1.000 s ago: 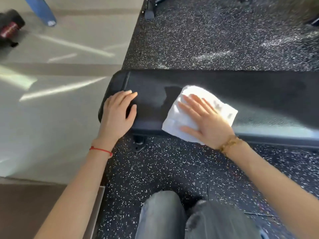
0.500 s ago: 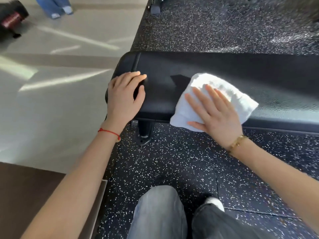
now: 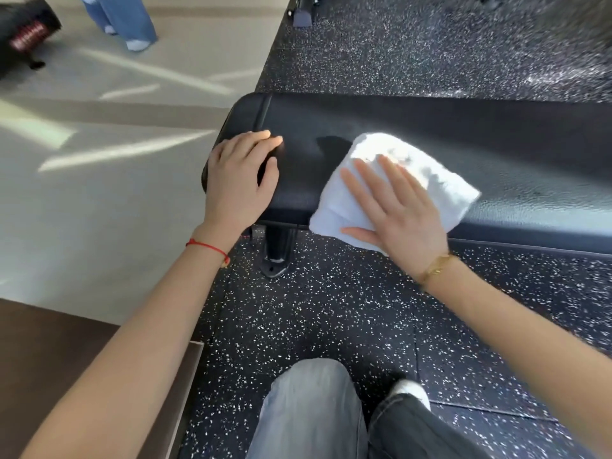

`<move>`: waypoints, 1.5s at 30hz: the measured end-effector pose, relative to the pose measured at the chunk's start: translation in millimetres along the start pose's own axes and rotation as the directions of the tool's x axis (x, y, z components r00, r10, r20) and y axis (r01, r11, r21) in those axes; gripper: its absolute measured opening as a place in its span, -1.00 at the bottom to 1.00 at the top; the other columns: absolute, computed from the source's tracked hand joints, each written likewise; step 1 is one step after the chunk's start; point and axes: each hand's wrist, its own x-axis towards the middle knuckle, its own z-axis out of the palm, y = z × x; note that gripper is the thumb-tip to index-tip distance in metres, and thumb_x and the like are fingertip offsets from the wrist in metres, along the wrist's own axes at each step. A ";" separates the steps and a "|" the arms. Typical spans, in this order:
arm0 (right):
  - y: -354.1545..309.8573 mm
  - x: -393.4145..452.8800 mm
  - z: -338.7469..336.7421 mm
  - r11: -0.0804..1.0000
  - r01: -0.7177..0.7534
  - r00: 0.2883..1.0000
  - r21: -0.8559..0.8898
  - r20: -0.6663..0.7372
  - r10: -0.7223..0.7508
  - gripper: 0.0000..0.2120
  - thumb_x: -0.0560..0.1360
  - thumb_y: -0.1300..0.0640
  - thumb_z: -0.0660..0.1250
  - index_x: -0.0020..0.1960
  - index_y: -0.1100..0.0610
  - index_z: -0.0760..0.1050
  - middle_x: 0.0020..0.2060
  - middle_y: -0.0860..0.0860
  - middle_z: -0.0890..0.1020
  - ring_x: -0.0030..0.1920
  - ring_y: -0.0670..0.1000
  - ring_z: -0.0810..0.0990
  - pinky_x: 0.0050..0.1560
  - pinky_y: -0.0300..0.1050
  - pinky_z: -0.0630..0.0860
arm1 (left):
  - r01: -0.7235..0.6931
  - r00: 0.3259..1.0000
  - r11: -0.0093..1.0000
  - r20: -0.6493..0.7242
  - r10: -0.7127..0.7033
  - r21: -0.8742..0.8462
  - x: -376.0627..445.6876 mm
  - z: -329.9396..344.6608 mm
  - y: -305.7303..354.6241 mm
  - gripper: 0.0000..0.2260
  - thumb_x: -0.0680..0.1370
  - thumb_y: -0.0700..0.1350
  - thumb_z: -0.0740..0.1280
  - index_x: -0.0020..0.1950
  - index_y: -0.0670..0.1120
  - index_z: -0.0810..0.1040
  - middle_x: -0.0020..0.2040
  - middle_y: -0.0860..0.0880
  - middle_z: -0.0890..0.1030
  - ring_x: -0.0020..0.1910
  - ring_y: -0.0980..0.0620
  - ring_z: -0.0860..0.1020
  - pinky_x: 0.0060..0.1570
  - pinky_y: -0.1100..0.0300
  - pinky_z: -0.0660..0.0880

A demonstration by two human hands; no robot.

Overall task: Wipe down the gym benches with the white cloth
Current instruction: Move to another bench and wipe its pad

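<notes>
A black padded gym bench (image 3: 430, 127) runs from centre to the right edge, its left end rounded. A folded white cloth (image 3: 414, 170) lies on the pad near the front edge, partly hanging over it. My right hand (image 3: 397, 210) presses flat on the cloth, fingers spread. My left hand (image 3: 238, 180) rests palm down on the bench's left end, fingers together, holding nothing. A wet sheen shows on the pad to the right of the cloth.
The bench's black leg and foot (image 3: 276, 253) stand on the speckled rubber floor (image 3: 331, 309). A pale smooth floor (image 3: 99, 193) lies to the left, where another person's legs in blue jeans (image 3: 122, 21) stand beside a black bag (image 3: 26, 34). My own legs (image 3: 314, 415) are below.
My right hand slid the cloth to the right along the pad, then slightly back toward the left end. My left hand stayed on the bench end. The other person's legs came further into view.
</notes>
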 end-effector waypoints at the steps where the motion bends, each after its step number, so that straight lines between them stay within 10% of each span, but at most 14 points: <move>1: -12.7 12.9 2.7 1.000 0.005 1.000 0.003 0.006 -0.005 -0.27 0.58 -0.33 0.12 0.56 0.13 0.18 0.49 0.11 0.34 0.45 0.23 0.34 0.45 0.14 0.30 | -0.001 1.000 1.000 0.000 0.001 0.003 -0.1 0.0 -0.5 -0.67 0.62 -0.04 0.14 0.32 -0.01 0.55 0.32 0.02 0.55 0.34 -0.03 0.46 0.37 -0.05 0.31; 45: 30.7 -17.3 -10.6 0.978 -0.064 0.987 0.198 0.160 0.032 -0.23 0.54 -0.31 0.21 0.55 0.17 0.19 0.49 0.11 0.34 0.49 0.20 0.28 0.48 0.16 0.25 | -0.008 0.997 0.999 0.070 0.011 -0.043 11.8 15.8 77.4 -0.65 0.61 -0.03 0.09 0.30 -0.06 0.53 0.31 -0.03 0.54 0.38 -0.01 0.42 0.45 -0.12 0.21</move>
